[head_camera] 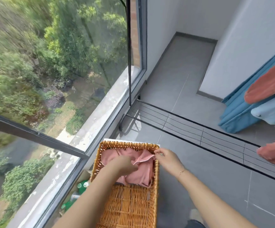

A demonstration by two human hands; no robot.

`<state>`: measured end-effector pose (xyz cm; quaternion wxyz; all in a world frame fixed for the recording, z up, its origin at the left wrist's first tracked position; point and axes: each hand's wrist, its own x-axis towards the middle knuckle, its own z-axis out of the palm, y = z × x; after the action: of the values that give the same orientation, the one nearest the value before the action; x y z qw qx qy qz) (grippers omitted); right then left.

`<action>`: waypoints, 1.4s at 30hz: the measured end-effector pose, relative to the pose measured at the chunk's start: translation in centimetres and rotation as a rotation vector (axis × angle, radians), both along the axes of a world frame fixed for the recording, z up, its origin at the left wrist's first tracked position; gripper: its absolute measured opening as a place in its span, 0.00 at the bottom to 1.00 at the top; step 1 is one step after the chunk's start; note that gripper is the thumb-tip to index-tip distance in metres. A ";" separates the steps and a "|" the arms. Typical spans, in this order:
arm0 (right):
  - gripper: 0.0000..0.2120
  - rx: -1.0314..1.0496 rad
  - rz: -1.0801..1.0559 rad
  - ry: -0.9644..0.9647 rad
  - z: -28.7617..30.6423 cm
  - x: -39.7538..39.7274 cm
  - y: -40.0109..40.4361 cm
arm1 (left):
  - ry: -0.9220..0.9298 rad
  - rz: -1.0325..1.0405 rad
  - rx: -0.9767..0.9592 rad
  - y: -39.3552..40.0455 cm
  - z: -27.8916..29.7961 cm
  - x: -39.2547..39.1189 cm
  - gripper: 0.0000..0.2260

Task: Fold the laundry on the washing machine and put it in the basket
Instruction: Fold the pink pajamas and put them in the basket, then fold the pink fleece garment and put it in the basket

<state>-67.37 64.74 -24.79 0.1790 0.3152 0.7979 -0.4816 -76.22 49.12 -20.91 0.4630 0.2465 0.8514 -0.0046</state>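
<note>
A wicker basket (130, 204) stands low in the middle of the view. A pink garment (143, 175) lies crumpled in its far half. My left hand (125, 165) reaches into the basket and pinches a fold of the pink garment near its middle. My right hand (168, 159) is at the basket's right rim and pinches the garment's corner between thumb and forefinger. A thin bracelet sits on the right wrist. The basket's near half shows bare weave.
A large glass window (51, 79) with a dark frame runs along the left, with trees far below. A low black drying rack (207, 134) crosses the grey tiled floor. Blue, orange and light-blue cloths (255, 102) hang at the right. Green bottles (82, 186) stand left of the basket.
</note>
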 end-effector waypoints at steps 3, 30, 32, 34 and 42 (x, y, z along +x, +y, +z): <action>0.12 -0.021 0.022 0.084 4.3 2.2 4.4 | 0.016 0.118 0.105 4.1 4.5 2.6 0.17; 0.14 0.474 -0.271 0.696 39.0 31.3 34.1 | 0.173 -0.020 1.021 35.1 34.9 24.6 0.08; 0.15 0.515 -0.346 0.790 42.0 33.1 36.2 | 0.175 -0.054 1.090 37.4 37.7 25.8 0.08; 0.16 0.561 -0.397 0.860 44.5 34.0 38.4 | 0.186 -0.080 1.152 39.6 40.6 26.7 0.10; 0.17 0.641 -0.280 0.965 54.0 34.0 50.8 | 0.411 0.058 1.409 51.7 50.5 27.2 0.14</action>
<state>-33.34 115.58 29.18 -0.3731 0.2015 0.8455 -0.3245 -49.02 100.78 29.55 0.0255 0.4573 0.7282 0.5099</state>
